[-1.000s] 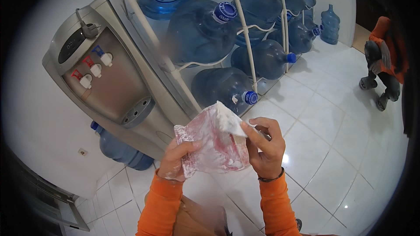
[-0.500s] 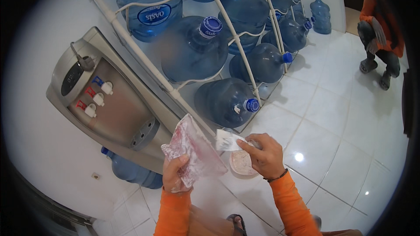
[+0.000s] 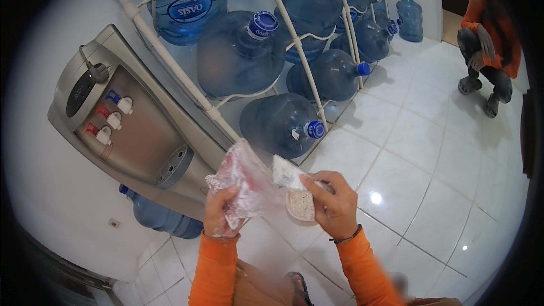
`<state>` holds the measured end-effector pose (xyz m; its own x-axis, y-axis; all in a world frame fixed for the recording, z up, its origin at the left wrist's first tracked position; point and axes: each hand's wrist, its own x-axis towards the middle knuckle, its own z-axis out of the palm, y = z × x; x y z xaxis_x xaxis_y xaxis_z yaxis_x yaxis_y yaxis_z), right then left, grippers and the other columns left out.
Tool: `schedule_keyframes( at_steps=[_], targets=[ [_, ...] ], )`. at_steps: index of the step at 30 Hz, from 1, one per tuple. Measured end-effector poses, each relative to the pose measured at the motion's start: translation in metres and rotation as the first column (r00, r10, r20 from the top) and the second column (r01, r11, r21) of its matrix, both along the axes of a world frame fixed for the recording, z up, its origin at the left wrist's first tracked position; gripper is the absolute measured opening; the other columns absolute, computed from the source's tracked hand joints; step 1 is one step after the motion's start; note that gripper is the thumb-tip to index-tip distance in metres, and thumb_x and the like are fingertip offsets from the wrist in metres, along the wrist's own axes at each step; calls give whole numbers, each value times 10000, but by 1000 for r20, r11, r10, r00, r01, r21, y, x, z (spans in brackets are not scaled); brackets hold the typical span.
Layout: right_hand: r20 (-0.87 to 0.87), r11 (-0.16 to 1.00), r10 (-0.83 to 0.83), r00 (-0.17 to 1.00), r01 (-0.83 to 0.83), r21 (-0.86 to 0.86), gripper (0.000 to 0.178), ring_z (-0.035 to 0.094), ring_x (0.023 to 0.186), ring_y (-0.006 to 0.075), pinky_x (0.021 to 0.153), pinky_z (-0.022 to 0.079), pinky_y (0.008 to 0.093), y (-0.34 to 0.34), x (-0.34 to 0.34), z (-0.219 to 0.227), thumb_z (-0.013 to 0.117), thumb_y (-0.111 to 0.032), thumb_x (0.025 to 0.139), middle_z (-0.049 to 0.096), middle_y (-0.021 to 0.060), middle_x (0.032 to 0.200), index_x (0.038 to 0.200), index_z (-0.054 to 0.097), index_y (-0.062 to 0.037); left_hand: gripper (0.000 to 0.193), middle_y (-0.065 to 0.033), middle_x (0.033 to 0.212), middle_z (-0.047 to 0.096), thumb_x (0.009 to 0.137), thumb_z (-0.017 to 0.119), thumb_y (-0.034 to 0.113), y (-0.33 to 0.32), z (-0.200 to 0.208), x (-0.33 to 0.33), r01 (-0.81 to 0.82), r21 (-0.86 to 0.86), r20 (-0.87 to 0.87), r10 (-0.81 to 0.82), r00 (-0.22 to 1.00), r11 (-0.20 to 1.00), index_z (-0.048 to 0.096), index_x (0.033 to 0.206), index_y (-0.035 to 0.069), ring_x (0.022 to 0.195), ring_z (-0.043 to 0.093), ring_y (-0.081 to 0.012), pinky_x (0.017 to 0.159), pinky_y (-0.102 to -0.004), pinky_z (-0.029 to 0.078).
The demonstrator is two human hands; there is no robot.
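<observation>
In the lower middle, the left hand (image 3: pixel 218 209) grips a pinkish bag (image 3: pixel 245 184) (whitened with powder, and a little blurred). To its right is a flat white piece (image 3: pixel 287 172); a second ago it appeared to touch the bag, so this contact is now broken. Below it shows a round tub (image 3: pixel 290 209) with pale powder (image 3: pixel 302 201), and the right hand (image 3: pixel 337 204) pinches the piece.

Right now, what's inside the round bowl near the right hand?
The bowl holds pale material that looks crumbly or powdery. The right hand covers its right side, so anything there cannot be seen.
</observation>
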<state>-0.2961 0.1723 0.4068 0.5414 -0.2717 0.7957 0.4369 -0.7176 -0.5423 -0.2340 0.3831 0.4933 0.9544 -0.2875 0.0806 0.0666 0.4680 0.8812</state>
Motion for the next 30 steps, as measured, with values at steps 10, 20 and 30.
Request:
schedule_keyframes(
  at_steps=[10, 20, 30],
  targets=[
    [19, 283, 846, 532, -480, 830, 332, 566, 526, 114, 514, 440, 249, -26, -15, 28, 526, -210, 1060, 580, 28, 649, 821, 612, 4, 614, -174, 1210, 658, 795, 600, 37, 15, -9, 5, 96, 69, -130, -86, 988, 993, 473, 1385, -74, 1076, 687, -297, 972, -424, 567],
    [-236, 557, 789, 567, -499, 664, 295, 510, 567, 142, 555, 438, 283, -26, 21, -37, 558, -234, 1028, 552, 58, 650, 853, 630, -8, 846, -167, 1405, 572, 722, 681, 155, 10, -5, 7, 375, -147, 107, -362, 926, 915, 395, 1490, -57, 1231, 613, -263, 1078, -365, 472],
    [-905, 996, 87, 416, -24, 84, 508, 720, 873, 377, 801, 567, 433, -70, 49, -194, 625, -188, 851, 727, 234, 944, 1323, 564, -10, 403, -109, 1138, 713, 908, 592, 136, 7, 0, 29, 109, -164, -173, -137, 975, 980, 573, 1286, -3, 975, 732, -225, 750, -349, 622]
  ],
)
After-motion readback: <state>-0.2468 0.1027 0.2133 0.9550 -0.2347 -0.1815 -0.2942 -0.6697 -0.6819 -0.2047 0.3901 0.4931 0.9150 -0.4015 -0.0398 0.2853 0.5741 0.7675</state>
